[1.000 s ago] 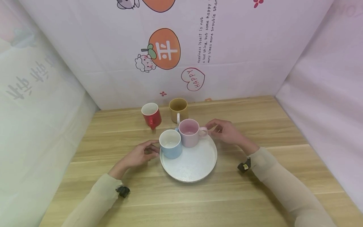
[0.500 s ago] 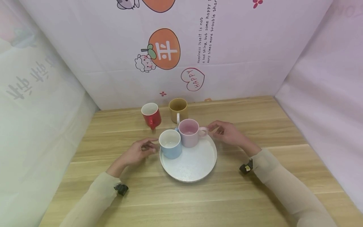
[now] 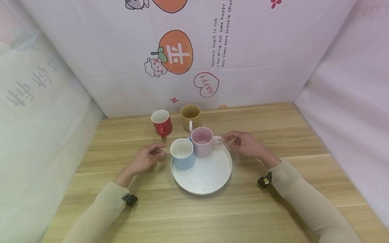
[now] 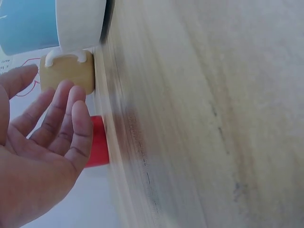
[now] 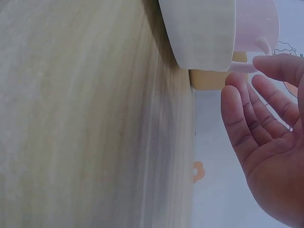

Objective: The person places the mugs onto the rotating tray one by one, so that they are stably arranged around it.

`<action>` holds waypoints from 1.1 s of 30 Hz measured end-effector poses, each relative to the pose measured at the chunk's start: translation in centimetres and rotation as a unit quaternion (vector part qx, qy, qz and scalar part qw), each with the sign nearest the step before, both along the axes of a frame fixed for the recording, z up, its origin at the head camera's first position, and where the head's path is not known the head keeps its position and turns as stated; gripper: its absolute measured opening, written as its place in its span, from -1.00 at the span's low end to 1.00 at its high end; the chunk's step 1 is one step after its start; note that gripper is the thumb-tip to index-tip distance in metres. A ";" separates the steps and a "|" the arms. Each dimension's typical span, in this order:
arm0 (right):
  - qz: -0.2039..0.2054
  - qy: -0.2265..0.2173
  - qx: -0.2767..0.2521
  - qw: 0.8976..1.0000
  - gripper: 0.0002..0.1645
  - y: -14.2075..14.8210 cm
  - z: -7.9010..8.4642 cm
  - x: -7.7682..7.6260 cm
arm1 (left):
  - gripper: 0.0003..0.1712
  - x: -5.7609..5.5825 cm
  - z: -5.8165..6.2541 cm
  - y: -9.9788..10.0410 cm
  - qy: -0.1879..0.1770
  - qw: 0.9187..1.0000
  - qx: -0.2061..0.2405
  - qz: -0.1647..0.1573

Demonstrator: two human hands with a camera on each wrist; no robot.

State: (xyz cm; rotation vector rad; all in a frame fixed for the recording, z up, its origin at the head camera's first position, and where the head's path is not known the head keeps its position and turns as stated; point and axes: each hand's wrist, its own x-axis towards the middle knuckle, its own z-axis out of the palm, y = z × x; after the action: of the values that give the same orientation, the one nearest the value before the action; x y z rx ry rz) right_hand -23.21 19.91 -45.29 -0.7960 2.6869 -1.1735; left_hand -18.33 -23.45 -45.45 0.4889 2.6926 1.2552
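A round white tray [image 3: 209, 175] bears a light blue mug [image 3: 186, 161] on its left and a pink mug [image 3: 203, 150] at its back, both upright and close together. My left hand [image 3: 144, 160] hovers left of the blue mug, apart from it; in the left wrist view its loosely bent fingers [image 4: 59, 123] hold nothing. To the right of the pink mug, my right hand [image 3: 244, 144] is near that mug's handle [image 3: 217, 140]. Its fingers [image 5: 235, 114] are loosely bent around nothing; whether a tip touches the handle or tray rim, I cannot tell.
A red mug [image 3: 164, 126] and a mustard-yellow mug [image 3: 194, 123] with a white handle stand behind the tray on the wooden table [image 3: 194, 219]. Printed cloth [image 3: 255, 60] walls the back and both sides.
My left hand has drawn away from the tray toward the left. The right hand has shifted slightly right and nearer to me. Tray and mugs stay in place.
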 end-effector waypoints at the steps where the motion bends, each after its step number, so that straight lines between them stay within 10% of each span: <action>1: -0.001 -0.001 0.001 1.000 -0.58 0.1 -0.1 0.0 | -0.55 0.0 0.1 0.0 0.001 1.000 -0.002 0.006; 33: 0.008 -0.056 0.033 0.998 -0.64 0.2 -1.1 0.7 | -0.58 -3.6 0.9 0.6 -0.004 0.986 0.013 0.166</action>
State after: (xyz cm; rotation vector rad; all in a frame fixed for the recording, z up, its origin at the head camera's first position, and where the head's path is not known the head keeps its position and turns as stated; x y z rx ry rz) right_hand -22.48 20.13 -46.35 -0.7179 2.6091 -1.0867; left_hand -21.89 -22.88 -44.58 0.0324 2.8370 1.3631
